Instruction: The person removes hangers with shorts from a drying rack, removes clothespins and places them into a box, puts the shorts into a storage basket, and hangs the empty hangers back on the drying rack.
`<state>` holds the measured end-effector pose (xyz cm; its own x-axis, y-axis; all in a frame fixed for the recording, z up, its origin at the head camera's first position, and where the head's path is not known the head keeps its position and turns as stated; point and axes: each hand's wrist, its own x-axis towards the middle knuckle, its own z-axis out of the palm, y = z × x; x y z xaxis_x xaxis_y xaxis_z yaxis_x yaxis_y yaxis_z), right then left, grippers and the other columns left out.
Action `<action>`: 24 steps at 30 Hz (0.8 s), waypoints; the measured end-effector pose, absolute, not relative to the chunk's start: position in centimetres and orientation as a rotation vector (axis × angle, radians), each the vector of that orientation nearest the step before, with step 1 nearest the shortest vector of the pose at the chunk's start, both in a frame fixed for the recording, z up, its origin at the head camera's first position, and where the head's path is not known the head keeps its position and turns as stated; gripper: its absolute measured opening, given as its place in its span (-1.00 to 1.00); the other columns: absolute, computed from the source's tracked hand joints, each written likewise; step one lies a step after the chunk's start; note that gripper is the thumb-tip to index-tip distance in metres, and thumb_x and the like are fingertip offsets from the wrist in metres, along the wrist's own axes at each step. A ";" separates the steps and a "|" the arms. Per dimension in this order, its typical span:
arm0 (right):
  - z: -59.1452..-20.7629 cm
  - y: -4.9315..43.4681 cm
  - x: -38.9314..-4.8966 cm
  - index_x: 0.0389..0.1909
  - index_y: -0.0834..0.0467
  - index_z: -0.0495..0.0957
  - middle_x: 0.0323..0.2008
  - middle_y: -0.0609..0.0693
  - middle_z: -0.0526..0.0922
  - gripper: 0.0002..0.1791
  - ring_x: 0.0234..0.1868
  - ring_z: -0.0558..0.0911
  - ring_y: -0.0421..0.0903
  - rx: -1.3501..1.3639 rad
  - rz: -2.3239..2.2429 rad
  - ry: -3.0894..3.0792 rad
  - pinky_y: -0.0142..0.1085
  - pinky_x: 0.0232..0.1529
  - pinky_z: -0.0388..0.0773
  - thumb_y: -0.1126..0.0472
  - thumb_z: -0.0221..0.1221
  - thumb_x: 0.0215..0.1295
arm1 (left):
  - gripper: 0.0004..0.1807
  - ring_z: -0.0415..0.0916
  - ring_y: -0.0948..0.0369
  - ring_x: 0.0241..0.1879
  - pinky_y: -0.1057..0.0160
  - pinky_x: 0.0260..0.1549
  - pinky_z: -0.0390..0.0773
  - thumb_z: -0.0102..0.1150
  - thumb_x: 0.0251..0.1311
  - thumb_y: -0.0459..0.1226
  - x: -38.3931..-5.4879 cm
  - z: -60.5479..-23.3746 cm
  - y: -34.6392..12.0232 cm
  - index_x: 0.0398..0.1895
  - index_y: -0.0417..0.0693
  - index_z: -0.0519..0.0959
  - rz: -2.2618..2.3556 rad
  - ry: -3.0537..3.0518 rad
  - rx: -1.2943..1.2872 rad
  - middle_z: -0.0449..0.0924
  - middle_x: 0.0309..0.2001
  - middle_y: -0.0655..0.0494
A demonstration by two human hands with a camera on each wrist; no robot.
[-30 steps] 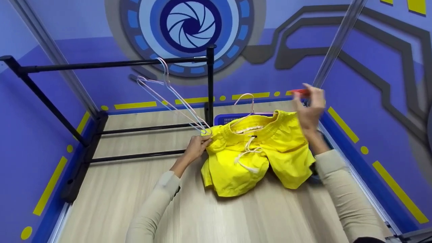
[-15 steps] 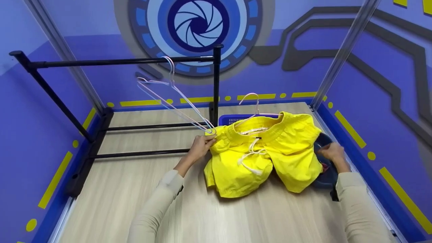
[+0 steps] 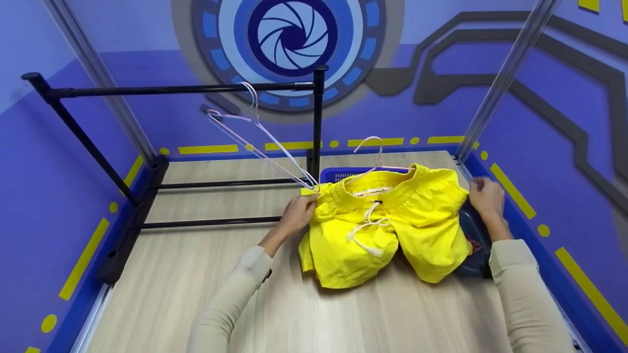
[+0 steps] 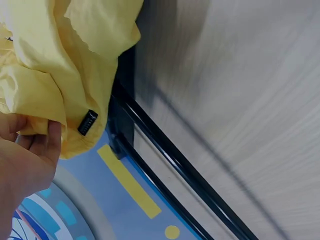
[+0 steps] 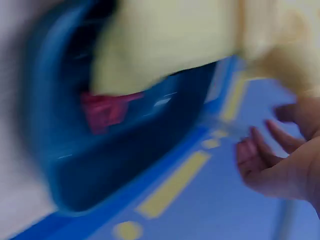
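Yellow shorts (image 3: 358,245) with a white drawstring are held up at the left end of their waistband by my left hand (image 3: 298,214), which pinches the cloth. A pink hanger (image 3: 380,152) runs through the waist opening, its hook standing above. My right hand (image 3: 486,197) is beside the upper right corner of the shorts, fingers loosely bent; in the blurred right wrist view the hand (image 5: 285,160) holds nothing and appears apart from the cloth. Below it, a dark blue basin (image 5: 130,175) holds small red pieces (image 5: 105,111), partly hidden by the shorts.
A black clothes rack (image 3: 186,90) stands at the left, with thin pink and blue hangers (image 3: 282,147) on its bar, their lower ends close to my left hand. Behind the shorts is a purple basket (image 3: 338,172). Patterned blue walls (image 3: 382,108) enclose the wooden surface (image 3: 221,294).
My right hand, earlier raised with a small red thing, went down to the basin and now comes up beside the shorts without it. The left hand keeps its hold on the waistband.
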<state>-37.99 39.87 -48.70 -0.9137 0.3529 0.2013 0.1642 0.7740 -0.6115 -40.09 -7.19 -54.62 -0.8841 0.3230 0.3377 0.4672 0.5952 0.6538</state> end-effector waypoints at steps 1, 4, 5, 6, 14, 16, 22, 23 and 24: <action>-48.0 38.9 -38.4 0.13 0.48 0.53 0.04 0.48 0.59 -0.58 0.10 0.53 0.36 -0.338 0.919 -2.556 0.17 0.23 0.43 0.20 0.01 0.52 | -0.72 0.69 -0.07 -0.06 -0.07 -0.02 0.65 0.05 0.38 -0.44 -40.0 -54.5 -6.9 0.01 -0.32 0.69 -1.111 -2.634 -0.662 0.74 -0.04 -0.21; -46.3 36.0 -39.5 0.13 0.44 0.56 0.05 0.44 0.61 -0.60 0.12 0.51 0.33 -0.085 0.980 -2.416 0.17 0.29 0.32 0.19 0.09 0.51 | -0.73 0.69 -0.14 -0.05 -0.13 -0.03 0.59 0.00 0.31 -0.45 -39.5 -54.1 -5.9 -0.05 -0.30 0.66 -0.934 -2.630 -0.623 0.74 -0.09 -0.22; -46.0 35.1 -39.8 0.15 0.42 0.56 0.08 0.42 0.61 -0.59 0.16 0.50 0.33 0.000 0.981 -2.426 0.20 0.32 0.27 0.17 0.12 0.50 | -0.71 0.69 -0.15 -0.04 -0.14 -0.03 0.57 -0.01 0.30 -0.44 -39.4 -54.0 -5.6 -0.03 -0.28 0.66 -0.877 -2.629 -0.588 0.75 -0.09 -0.21; -45.7 34.3 -40.0 0.18 0.38 0.56 0.12 0.41 0.60 -0.55 0.21 0.48 0.34 0.077 0.978 -2.453 0.25 0.35 0.22 0.12 0.15 0.49 | -0.69 0.68 -0.16 -0.03 -0.15 -0.04 0.52 -0.02 0.29 -0.43 -39.2 -53.8 -5.2 0.00 -0.27 0.66 -0.832 -2.625 -0.548 0.74 -0.08 -0.22; -46.8 31.2 -41.0 0.21 0.37 0.52 0.20 0.40 0.56 -0.50 0.29 0.49 0.32 0.236 1.112 -2.729 0.18 0.39 0.36 0.07 0.19 0.49 | -0.61 0.60 -0.07 0.08 -0.22 0.18 0.24 -0.10 0.44 -0.19 -38.6 -52.6 -2.5 0.18 -0.11 0.58 -0.819 -2.674 -0.407 0.71 0.01 -0.11; -47.1 31.1 -41.0 0.11 0.39 0.58 0.11 0.39 0.63 -0.60 0.21 0.56 0.28 0.212 1.133 -2.704 0.03 0.32 0.47 0.16 0.21 0.46 | -0.58 0.58 -0.06 0.10 -0.22 0.24 0.20 -0.09 0.49 -0.05 -38.5 -52.4 -2.3 0.18 -0.09 0.56 -0.835 -2.722 -0.419 0.70 0.02 -0.08; -46.2 31.2 -40.8 0.09 0.35 0.64 0.05 0.34 0.69 -0.67 0.11 0.65 0.13 0.159 1.271 -2.623 -0.69 -0.01 0.45 0.26 0.26 0.40 | -0.62 0.60 -0.08 -0.06 -0.14 0.08 0.36 -0.12 0.57 0.00 -38.9 -52.5 -3.0 -0.13 -0.12 0.51 -0.865 -2.774 -0.515 0.60 -0.30 -0.05; -46.0 31.4 -40.8 0.11 0.36 0.62 0.07 0.35 0.67 -0.66 0.09 0.65 0.08 0.160 1.304 -2.621 -0.73 -0.05 0.43 0.26 0.25 0.40 | -0.65 0.60 -0.06 -0.12 -0.09 0.01 0.39 -0.13 0.58 -0.05 -38.9 -52.5 -3.2 -0.19 -0.11 0.49 -0.884 -2.767 -0.543 0.53 -0.38 -0.02; -45.8 31.6 -40.7 0.13 0.37 0.60 0.09 0.36 0.66 -0.65 0.07 0.65 0.01 0.161 1.335 -2.618 -0.75 -0.06 0.43 0.28 0.24 0.41 | -0.68 0.57 -0.03 -0.21 -0.02 -0.06 0.40 -0.14 0.59 -0.09 -39.0 -52.6 -3.4 -0.25 -0.11 0.46 -0.921 -2.761 -0.572 0.45 -0.45 0.02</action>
<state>-40.71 31.65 -45.80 -0.9746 -0.0073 0.2240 -0.1856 0.5865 -0.7884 -39.00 -3.38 -52.57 -0.9109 0.3021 0.2812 0.4104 0.7348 0.5401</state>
